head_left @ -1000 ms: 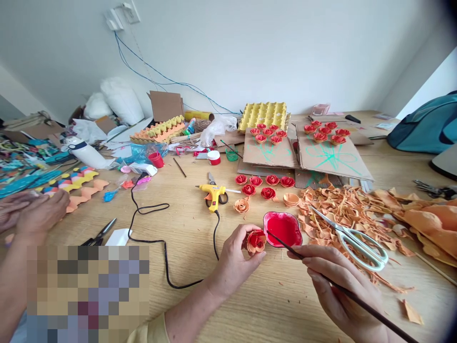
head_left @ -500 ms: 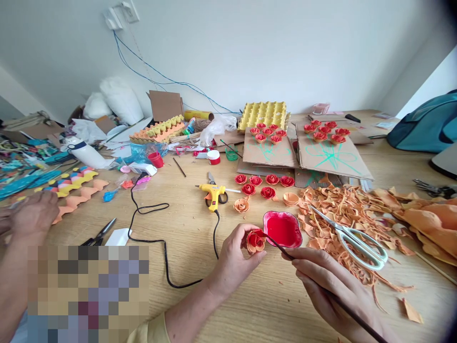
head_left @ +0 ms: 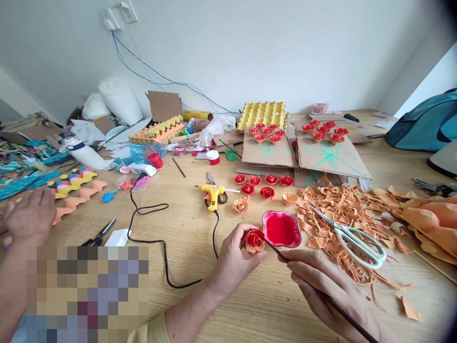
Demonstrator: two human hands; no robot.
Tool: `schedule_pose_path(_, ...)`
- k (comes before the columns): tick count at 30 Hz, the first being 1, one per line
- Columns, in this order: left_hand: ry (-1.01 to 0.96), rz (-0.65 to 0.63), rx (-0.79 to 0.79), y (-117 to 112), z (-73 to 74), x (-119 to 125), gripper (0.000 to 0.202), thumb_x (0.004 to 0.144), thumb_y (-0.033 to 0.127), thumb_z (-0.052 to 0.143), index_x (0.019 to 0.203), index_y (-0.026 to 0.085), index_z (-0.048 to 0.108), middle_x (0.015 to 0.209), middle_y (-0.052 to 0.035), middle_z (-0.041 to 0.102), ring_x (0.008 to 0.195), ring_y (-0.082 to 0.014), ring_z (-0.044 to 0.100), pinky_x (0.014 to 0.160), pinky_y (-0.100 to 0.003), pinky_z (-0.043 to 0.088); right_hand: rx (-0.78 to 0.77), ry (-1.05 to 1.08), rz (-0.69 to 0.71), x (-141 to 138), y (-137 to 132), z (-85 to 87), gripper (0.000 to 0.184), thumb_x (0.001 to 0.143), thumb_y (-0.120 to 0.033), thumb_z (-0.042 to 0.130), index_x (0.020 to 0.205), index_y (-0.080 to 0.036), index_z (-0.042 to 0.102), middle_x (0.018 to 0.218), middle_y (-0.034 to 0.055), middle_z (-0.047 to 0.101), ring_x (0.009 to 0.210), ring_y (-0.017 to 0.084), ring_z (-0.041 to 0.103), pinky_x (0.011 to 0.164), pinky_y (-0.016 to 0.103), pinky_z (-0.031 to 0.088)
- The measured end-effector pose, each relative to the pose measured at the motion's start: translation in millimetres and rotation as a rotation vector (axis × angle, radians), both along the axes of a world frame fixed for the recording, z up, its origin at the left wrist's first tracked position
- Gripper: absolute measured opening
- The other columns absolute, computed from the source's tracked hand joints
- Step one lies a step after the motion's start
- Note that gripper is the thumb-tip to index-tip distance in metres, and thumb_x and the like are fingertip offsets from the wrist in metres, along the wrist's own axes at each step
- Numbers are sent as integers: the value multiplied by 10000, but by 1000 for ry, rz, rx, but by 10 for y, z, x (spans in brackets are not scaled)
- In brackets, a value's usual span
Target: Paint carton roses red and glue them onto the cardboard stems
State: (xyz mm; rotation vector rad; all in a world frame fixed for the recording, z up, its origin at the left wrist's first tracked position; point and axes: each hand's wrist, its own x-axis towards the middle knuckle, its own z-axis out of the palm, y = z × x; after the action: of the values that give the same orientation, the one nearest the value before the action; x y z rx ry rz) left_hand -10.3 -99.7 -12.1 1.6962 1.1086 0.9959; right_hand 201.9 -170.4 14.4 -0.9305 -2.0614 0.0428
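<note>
My left hand pinches a small paper rose, partly red and partly orange, just above the table. My right hand grips a thin dark paintbrush whose tip touches the rose. Right behind the rose stands a small dish of red paint. Several finished red roses lie in rows farther back, with an unpainted orange rose and an orange paper cup beside them.
Another person's hand rests at the far left near black scissors. A yellow glue gun with a black cord lies mid-table. White scissors lie on orange paper scraps. Cardboard sheets with roses and a yellow egg tray stand behind.
My right hand moved left and brought the brush tip from the paint dish onto the rose. The other person's hands drew back to the left.
</note>
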Motion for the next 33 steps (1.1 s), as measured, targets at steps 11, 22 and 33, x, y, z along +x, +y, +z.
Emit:
schedule_pose_path(11, -30, -10, -43, 4, 17, -3, 396, 728, 115, 747, 1076, 201, 578, 1008, -30, 711, 861, -159, 679, 810, -277, 553, -7, -14, 15, 25, -30, 49, 230, 977, -85, 543, 1170, -183, 620, 1084, 135, 774, 914, 160, 774, 793, 231, 626)
schedule_pose_path(22, -59, 18, -100, 13, 73, 0, 375, 720, 174, 769, 1041, 192, 578, 921, -11, 679, 804, -150, 648, 752, -256, 533, 11, -21, -32, 118, -2, -26, 282, 932, -38, 547, 1155, -193, 624, 1112, 125, 764, 943, 157, 764, 781, 230, 618)
schedule_pose_path(33, -158, -21, -178, 43, 69, -3, 402, 722, 261, 802, 1039, 181, 568, 920, -20, 666, 835, -159, 626, 769, -256, 511, -27, 128, 16, 73, 32, 5, 309, 922, -7, 524, 1161, -184, 608, 1063, 113, 740, 930, 160, 753, 774, 234, 620)
